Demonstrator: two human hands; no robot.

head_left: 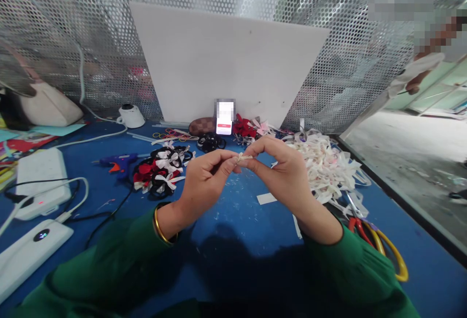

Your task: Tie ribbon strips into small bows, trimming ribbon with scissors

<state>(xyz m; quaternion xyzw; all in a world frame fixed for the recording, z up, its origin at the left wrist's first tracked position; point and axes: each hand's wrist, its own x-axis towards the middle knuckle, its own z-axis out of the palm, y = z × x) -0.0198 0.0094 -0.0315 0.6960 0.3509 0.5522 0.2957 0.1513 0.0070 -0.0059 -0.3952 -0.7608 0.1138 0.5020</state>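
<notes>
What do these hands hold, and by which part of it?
Left hand and right hand pinch a small cream piece, apparently ribbon, at opposite sides.

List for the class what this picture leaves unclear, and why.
In the head view:
Pale piece: full shape, partly hidden by the left hand and right hand.
Phone: screen details, blurred into blocks.
White power bank: one end, cut off by the left edge.
Red scissor handle: part, hidden by the right sleeve.
Ribbon pile: lower strips, covered by those above.

Cream ribbon (240, 159), blue tabletop (233, 211)
</notes>
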